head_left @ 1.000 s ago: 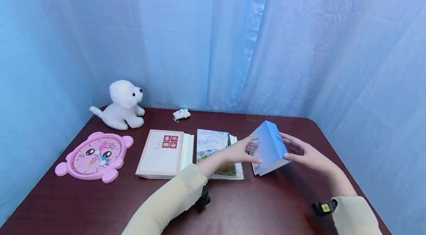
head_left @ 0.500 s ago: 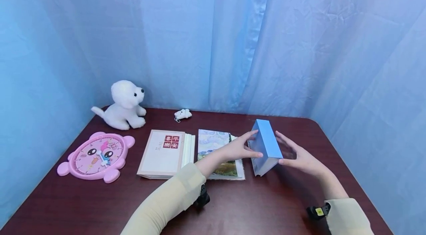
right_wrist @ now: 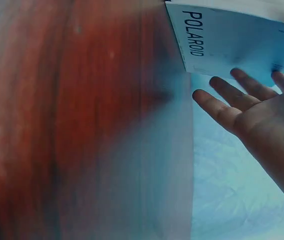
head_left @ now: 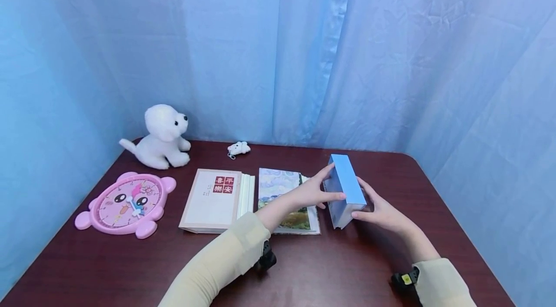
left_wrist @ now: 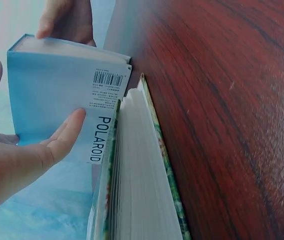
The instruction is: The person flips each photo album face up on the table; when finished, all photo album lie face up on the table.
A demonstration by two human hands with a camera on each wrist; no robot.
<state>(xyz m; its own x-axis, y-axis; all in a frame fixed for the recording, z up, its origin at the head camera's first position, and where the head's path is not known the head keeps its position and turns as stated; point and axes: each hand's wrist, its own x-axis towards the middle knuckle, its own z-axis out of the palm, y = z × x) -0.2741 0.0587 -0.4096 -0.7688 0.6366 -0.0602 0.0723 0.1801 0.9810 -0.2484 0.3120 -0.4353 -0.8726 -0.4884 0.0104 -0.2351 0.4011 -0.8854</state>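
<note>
A thick blue book-shaped album, lettered POLAROID, stands on its page edges with the blue spine up. My left hand is at its left cover, fingers spread and fairly straight, one fingertip at the cover. At the right cover is my right hand, its thumb at the near end. The right wrist view shows the right-hand fingers extended beside the cover; whether they all touch is unclear. Just left of the album lies a book with a painted landscape cover, partly hidden by my left arm.
Farther left lies a pale book with red square lettering. A pink clock and a white plush dog are at the left. Near the back edge sits a small white keychain toy. Blue curtains surround the dark wooden table.
The blue album has turned from leaning to nearly upright and shifted slightly left. My right hand has moved left with it, while the left fingers have shifted along its left cover.
</note>
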